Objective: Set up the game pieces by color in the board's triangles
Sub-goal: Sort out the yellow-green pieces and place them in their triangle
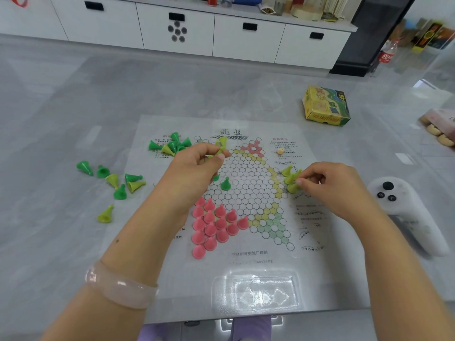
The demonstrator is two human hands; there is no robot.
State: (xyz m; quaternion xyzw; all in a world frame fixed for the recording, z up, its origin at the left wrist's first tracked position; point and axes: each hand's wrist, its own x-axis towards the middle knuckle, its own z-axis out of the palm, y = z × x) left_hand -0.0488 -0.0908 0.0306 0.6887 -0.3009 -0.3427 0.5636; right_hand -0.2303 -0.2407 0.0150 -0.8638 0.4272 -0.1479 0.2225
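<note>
Grey marble-look table (pixel 73 107) fronts white cabinets (pixel 172 28). Paper board (pixel 246 188) holds pink pieces (pixel 211 225) in its near triangle; green pieces (pixel 118 180) lie scattered left, a yellow box (pixel 326 105) beyond. Left hand (pixel 194 168) pinches a yellow-green piece (pixel 221 143); right hand (pixel 330 185) pinches another at the yellow cluster (pixel 291 178).

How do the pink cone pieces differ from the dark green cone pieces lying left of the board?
The pink cone pieces stand upright, packed together in one board triangle. The dark green cone pieces mostly lie tipped over, scattered on the grey table among yellow-green ones. Both sets share the same small cone shape.
</note>
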